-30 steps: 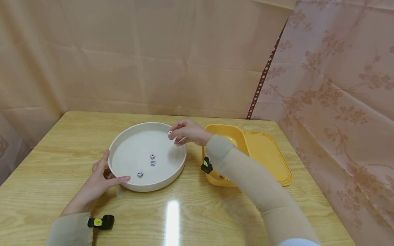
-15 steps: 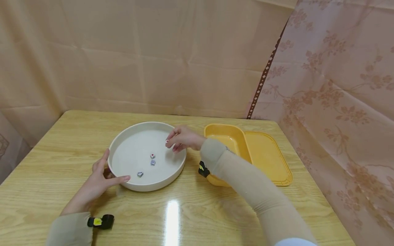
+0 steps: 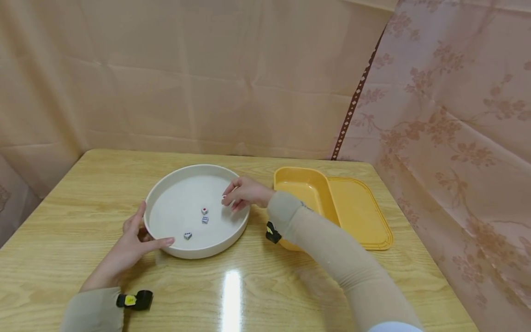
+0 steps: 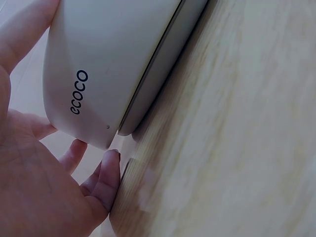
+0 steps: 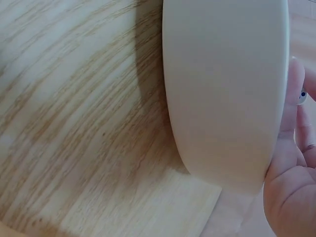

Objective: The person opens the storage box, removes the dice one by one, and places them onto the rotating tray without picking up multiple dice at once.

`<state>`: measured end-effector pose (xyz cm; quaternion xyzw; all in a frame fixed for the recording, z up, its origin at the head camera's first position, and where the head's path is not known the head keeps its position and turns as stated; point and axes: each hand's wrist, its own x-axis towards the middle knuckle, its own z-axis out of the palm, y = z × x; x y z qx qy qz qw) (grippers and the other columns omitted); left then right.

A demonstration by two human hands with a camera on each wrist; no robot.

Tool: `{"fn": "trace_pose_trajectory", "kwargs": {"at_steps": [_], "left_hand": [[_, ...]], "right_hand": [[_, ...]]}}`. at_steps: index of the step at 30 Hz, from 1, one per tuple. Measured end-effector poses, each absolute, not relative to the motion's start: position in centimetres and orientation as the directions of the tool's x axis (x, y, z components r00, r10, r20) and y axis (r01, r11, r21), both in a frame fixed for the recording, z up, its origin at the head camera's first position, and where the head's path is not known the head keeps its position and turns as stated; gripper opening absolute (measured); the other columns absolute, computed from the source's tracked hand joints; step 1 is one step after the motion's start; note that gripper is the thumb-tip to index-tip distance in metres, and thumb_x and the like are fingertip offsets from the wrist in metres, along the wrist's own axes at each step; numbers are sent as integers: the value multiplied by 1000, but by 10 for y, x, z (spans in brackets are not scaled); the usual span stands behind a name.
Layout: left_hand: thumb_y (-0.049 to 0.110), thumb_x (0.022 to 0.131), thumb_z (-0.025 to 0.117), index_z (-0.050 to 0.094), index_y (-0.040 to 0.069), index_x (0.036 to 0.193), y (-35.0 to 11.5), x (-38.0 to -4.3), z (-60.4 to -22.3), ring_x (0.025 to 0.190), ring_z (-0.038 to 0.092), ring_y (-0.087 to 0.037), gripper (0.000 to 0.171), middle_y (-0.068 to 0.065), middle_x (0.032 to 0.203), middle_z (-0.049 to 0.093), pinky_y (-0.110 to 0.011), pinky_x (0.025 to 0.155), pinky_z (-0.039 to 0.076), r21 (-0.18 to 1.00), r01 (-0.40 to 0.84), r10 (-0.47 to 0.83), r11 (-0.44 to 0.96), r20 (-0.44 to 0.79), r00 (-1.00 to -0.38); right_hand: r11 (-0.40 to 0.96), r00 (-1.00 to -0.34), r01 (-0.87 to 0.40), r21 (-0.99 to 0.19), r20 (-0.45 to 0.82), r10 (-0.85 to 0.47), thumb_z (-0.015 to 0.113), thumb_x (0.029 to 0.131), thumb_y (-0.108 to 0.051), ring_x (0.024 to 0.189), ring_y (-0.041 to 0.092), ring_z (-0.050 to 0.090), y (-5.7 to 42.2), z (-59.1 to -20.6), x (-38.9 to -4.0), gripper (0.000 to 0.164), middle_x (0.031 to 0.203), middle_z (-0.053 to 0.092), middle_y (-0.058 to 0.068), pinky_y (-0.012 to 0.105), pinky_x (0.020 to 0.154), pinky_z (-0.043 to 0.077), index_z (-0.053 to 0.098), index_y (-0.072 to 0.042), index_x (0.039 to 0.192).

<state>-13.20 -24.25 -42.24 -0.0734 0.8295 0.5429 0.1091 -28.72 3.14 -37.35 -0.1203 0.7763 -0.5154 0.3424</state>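
A round white tray (image 3: 178,196) with a raised wall sits on the wooden table. My left hand (image 3: 129,244) grips its near left side, thumb over the rim and fingers along the outside wall; the left wrist view shows "ecoco" printed on that wall (image 4: 98,59). My right hand (image 3: 247,191) reaches over the tray's right rim and pinches a white die (image 3: 224,197) between thumb and fingers. Part of this die (image 5: 302,96) peeks out between the fingers in the right wrist view. Inside the tray lie a die with a red dot (image 3: 204,211), a blue-dotted die (image 3: 205,220) and another die (image 3: 188,236).
Right of the tray stands a yellow box (image 3: 302,172), partly covered by my right sleeve. A flat yellow lid (image 3: 362,214) lies beside it. Curtains (image 3: 215,83) hang behind the table (image 3: 186,295) and to its right.
My right hand has moved slightly left and nearer to me, lower over the tray, with the die still pinched. The left hand keeps its grip on the tray.
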Motion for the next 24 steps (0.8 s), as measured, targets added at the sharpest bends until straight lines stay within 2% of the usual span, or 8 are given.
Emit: {"fn": "trace_pose_trajectory", "kwargs": {"at_steps": [24], "left_hand": [[37,85,78,-28,27,152,-245,-131,-423,137,30,-48,125,-33,156,-15,-64,114,24,879,-220,0,424,-242,-970]], "right_hand": [[470,-729,134,-872,-409,-550,69,89,-1,59,11,62,33,-373,-284,23,81,67,8,19,57,56,60,5,109]]}}
